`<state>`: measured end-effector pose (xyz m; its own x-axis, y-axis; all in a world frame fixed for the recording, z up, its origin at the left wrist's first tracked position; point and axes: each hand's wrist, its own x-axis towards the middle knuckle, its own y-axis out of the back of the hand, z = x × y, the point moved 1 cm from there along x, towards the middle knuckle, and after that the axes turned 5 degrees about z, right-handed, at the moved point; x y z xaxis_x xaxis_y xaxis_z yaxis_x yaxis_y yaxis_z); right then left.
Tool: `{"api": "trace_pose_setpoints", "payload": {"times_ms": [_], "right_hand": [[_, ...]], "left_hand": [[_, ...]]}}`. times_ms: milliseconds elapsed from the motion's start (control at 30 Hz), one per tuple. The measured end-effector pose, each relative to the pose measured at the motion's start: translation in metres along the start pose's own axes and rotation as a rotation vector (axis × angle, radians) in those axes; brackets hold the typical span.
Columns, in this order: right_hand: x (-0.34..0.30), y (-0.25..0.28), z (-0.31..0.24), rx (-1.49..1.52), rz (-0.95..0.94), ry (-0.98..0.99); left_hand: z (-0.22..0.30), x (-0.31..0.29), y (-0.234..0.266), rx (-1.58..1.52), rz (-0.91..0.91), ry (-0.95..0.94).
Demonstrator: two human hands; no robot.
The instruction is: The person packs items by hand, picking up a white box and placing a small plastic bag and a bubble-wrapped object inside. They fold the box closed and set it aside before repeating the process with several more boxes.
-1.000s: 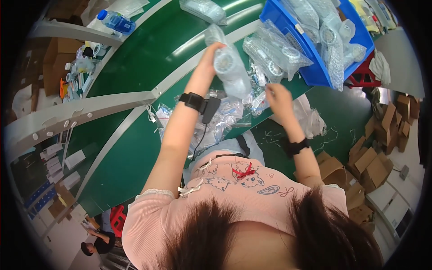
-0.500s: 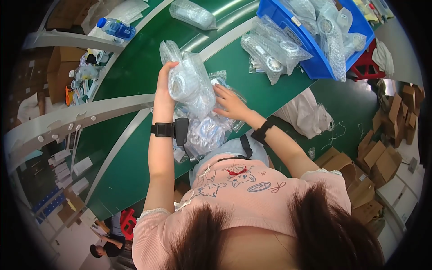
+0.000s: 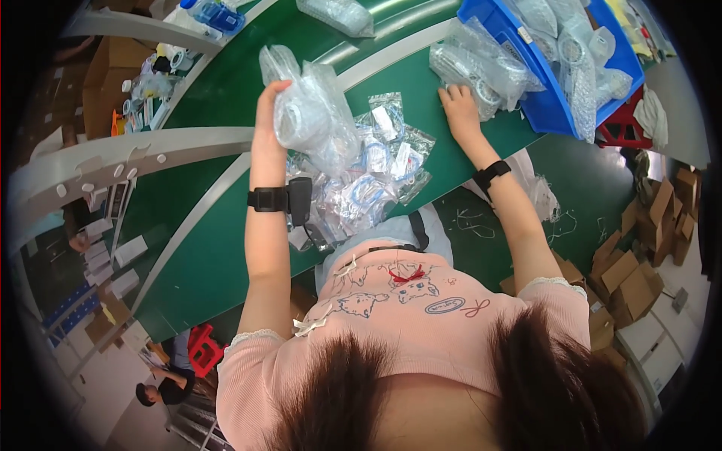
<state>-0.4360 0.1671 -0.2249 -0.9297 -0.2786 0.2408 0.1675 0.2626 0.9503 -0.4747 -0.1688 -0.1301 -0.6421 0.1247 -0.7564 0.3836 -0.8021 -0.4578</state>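
My left hand (image 3: 271, 113) is closed on a bubble-wrap bag (image 3: 316, 124) with white round parts inside, held up over the left side of a pile. That pile is made of clear plastic bags (image 3: 368, 192) with coiled pale-blue and white tubing or cord; the held bag covers part of it. My right hand (image 3: 461, 116) is at the near edge of several more bubble-wrap bags (image 3: 489, 71) lying beside a blue bin. Its fingers are stretched out and slightly apart, and the fingertips touch or nearly touch the wrap.
The blue bin (image 3: 538, 94) at the far right is filled with bubble-wrapped items. Another bubble-wrap bag (image 3: 338, 15) lies at the back of the green table (image 3: 207, 255). A metal rail (image 3: 188, 143) runs along the left. Cardboard boxes (image 3: 632, 282) stand on the floor at right.
My right hand has left the pile of clear bags and moved right and away from me to the bubble-wrap bags by the bin. My left hand still holds its bag.
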Motion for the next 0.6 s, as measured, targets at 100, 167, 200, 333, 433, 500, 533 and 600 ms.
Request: {"api": "trace_pose_setpoints", "payload": {"times_ms": [100,167,200,333,433,500,533,600], "right_hand": [[0.003,0.007,-0.027,0.293,-0.02,0.192],[-0.004,0.016,-0.075,0.646,0.061,0.322],[-0.006,0.021,-0.098,0.707,0.03,0.331],[-0.024,0.028,-0.133,0.805,-0.009,0.309],[-0.031,0.026,-0.109,0.806,-0.036,0.258],[-0.041,0.032,-0.084,0.778,0.007,0.067],[-0.048,0.036,-0.074,0.762,0.07,-0.09],[-0.055,0.047,-0.057,0.729,0.187,-0.347]], "left_hand": [[0.018,-0.005,0.008,0.022,-0.014,-0.066],[0.019,-0.001,0.004,0.019,-0.021,-0.059],[0.016,0.003,-0.003,0.021,-0.033,-0.045],[-0.007,0.035,-0.027,0.028,-0.035,-0.061],[-0.035,0.05,-0.066,0.011,-0.139,0.074],[-0.051,0.07,-0.087,-0.001,-0.204,0.113],[-0.061,0.078,-0.099,0.0,-0.225,0.12],[-0.082,0.097,-0.119,0.007,-0.183,0.179]]}}
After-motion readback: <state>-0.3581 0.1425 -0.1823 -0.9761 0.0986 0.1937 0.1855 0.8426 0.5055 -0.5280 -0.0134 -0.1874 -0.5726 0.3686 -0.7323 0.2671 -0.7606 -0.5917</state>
